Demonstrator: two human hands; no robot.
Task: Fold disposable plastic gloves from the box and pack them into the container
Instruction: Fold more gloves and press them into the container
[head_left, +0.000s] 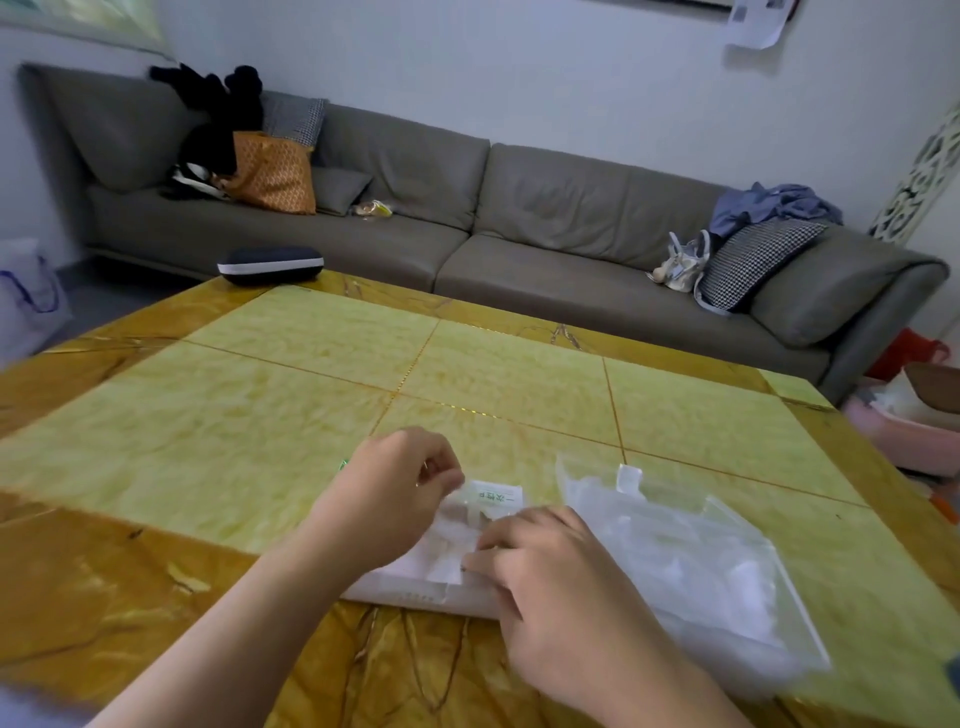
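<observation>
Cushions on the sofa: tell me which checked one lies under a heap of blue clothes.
The checked cushion at the sofa's right end; blue clothes are piled on it. The other checked cushion stands at the left, behind an orange bag.

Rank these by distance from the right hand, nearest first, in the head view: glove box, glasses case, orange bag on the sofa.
From the right hand:
1. Glove box, under the hand.
2. Glasses case, table's far left edge.
3. Orange bag, sofa's left end.
</observation>
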